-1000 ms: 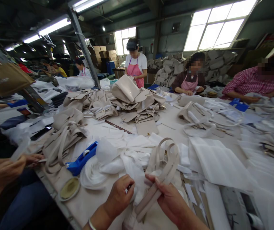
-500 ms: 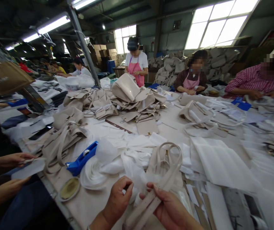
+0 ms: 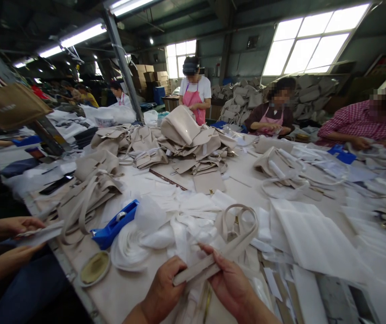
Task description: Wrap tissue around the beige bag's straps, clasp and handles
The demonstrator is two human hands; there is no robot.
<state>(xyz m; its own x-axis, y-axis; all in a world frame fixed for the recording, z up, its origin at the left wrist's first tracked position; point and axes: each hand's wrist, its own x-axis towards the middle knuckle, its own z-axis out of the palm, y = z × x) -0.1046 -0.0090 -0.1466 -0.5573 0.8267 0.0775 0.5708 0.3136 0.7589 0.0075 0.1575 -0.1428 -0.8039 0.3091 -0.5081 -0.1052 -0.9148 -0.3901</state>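
Observation:
A beige bag strap [image 3: 196, 271] stretches between my two hands near the table's front edge. My left hand [image 3: 166, 284] is closed on its end, fingers curled under and thumb on top. Further along, my right hand [image 3: 228, 281] pinches the strap between thumb and fingers. Beyond that hand the strap loops up and back [image 3: 247, 211], with a brass-coloured fitting [image 3: 236, 225] inside the loop. Crumpled white wrapping strips [image 3: 182, 231] lie just behind my hands. A roll of white foam strip [image 3: 128, 247] sits to the left of my left hand.
A blue tape dispenser [image 3: 115, 225] and a round dish [image 3: 94, 268] stand at left, beside a co-worker's hands [image 3: 20, 238] holding a white piece. Beige bags [image 3: 193, 139] are heaped mid-table. White foam sheets [image 3: 317, 238] lie at right. Several co-workers stand or sit around the table.
My left hand was beside the strap with nothing clearly in it; now it grips the strap's end. The strap end has swung up across to the left hand. The view has shifted slightly.

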